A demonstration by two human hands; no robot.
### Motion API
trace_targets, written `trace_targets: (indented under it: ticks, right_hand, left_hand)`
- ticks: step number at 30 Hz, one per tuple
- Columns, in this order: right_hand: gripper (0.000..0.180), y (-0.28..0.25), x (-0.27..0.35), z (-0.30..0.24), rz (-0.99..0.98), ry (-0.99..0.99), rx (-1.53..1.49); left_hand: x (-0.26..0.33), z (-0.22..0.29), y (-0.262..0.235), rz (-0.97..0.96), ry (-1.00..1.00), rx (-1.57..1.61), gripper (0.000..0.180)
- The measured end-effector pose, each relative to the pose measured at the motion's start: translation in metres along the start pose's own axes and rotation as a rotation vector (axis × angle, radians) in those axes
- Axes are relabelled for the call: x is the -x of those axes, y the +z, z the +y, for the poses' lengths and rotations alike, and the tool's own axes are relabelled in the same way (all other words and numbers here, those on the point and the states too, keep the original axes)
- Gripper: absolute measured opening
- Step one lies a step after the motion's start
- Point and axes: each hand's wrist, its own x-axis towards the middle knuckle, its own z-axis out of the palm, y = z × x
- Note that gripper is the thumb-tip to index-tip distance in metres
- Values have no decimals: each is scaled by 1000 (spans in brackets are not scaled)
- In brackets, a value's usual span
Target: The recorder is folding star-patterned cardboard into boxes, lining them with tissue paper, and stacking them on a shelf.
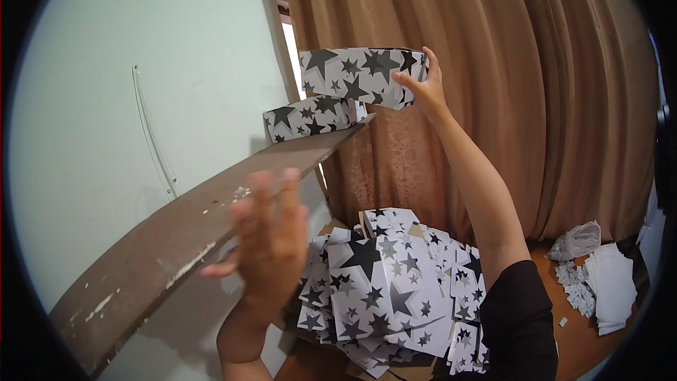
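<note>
My right hand (423, 85) grips the right end of a white box (352, 74) patterned with black and grey stars, thumb on its front face. The box is held up just above a second star-patterned box (310, 118), which sits at the far end of a brown wall shelf (233, 176). Whether the two boxes touch I cannot tell. Nearer to me, my left hand (271, 240) is raised beside the shelf's front edge, its fingers spread and blurred by motion, with nothing in it. Below lies a heap of star-printed card pieces (395, 289).
Beneath the heap shows a brown wooden table (550, 289). On its right lie a stack of white paper pieces (610, 286), small white scraps (575, 289) and a crumpled clear plastic bag (575, 241). A brown curtain (493, 63) hangs behind; a pale wall (141, 28) backs the shelf.
</note>
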Motion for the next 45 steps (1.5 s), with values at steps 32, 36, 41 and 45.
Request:
trace_targets:
  ticks: [32, 36, 41, 45]
  right_hand:
    - [77, 135, -43, 54, -127, -111, -4]
    - [63, 150, -27, 53, -195, -91, 148]
    - [67, 160, -25, 75, -240, -83, 291]
    - [66, 174, -20, 65, -279, -1, 389]
  left_hand:
    - [-15, 55, 145, 221, 179, -297, 5]
    - [-14, 55, 149, 210, 167, -294, 4]
    - [-19, 56, 149, 303, 162, -339, 16]
    - [-18, 54, 147, 276, 177, -344, 16]
